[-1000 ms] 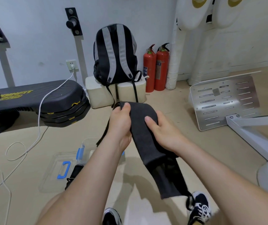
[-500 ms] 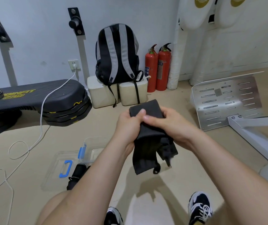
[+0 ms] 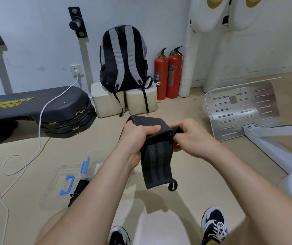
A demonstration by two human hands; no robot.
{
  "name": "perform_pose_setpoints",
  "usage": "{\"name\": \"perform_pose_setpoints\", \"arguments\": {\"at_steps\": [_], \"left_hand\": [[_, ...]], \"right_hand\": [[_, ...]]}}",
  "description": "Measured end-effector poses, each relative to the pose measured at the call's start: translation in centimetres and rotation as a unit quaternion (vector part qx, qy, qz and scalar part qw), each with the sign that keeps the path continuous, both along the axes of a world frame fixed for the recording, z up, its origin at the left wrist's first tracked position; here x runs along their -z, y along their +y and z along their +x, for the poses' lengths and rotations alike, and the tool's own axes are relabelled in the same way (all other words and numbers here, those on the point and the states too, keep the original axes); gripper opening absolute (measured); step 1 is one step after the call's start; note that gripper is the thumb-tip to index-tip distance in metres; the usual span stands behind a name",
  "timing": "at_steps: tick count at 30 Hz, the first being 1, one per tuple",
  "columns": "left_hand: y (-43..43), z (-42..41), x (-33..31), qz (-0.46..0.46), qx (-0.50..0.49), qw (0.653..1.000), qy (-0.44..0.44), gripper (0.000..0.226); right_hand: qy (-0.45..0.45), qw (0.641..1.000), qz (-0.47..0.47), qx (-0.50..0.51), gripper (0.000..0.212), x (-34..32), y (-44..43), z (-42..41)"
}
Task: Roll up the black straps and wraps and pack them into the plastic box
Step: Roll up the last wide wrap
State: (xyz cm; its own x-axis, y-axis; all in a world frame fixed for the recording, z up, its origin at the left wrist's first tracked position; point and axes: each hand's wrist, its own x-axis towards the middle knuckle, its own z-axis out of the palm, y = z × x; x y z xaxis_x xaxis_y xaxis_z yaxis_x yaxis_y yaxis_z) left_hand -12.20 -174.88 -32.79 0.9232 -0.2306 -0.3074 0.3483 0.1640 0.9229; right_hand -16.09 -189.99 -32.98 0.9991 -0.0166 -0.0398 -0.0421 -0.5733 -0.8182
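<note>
Nearest, the shoes (image 3: 214, 225) stand on the floor (image 3: 185, 174), with bare floor between them and the hands; above, the wrap (image 3: 156, 156) is held in the air in front of the person, well clear of the floor; a second ago it hung long from both hands, and now its top has been turned over sideways, so only a short striped tail with a small loop at its corner hangs down; I judge the roll begun but not finished, the tail yet to be wound in before packing; the left hand (image 3: 139, 137) grips the folded top, fingers curled across it; the right hand (image 3: 191, 138) pinches the right edge of the fold; the plastic box (image 3: 93, 157) sits on the floor below and left of the hands, partly hidden by the left forearm, its lid (image 3: 56, 191) flat just beside it; a black strap (image 3: 79, 190) lies where lid and box meet, inside or not I cannot tell; the way down to the box looks open; a white cable (image 3: 40, 138) loops over the floor left of the lid, near enough to snag; farther off, the step boards (image 3: 62, 106) on the left and the metal plate (image 3: 240, 110) on the right hem the floor, well apart from the hands; the backpack (image 3: 124, 59) and fire extinguishers (image 3: 168, 75) stand by the far wall
</note>
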Motion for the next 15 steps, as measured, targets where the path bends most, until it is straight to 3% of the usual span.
{"name": "perform_pose_setpoints", "arguments": {"at_steps": [3,8,11,14,15], "left_hand": [[0.4,0.1,-0.3,-0.018,-0.038,0.999,0.006,0.036],[0.8,0.7,-0.7,-0.054,-0.085,0.995,-0.028,0.041],[0.5,0.7,-0.6,-0.051,-0.083,0.994,-0.058,0.043],[0.3,0.8,-0.1,-0.029,-0.059,0.995,-0.081,0.045],[0.3,0.9,0.1,-0.014,-0.05,0.994,-0.093,0.045]], "right_hand": [[0.014,1.0,0.008,0.008,0.053,-0.3,-0.3,-0.1],[0.023,0.998,-0.055,0.038,0.051,-0.6,-1.6,0.2],[0.091,0.995,0.032,0.022,0.046,-0.8,-2.1,0.0],[0.143,0.973,0.182,-0.011,0.012,-0.8,-2.2,-0.3],[0.15,0.971,0.188,-0.013,0.03,-0.6,-2.2,-0.3]]}}
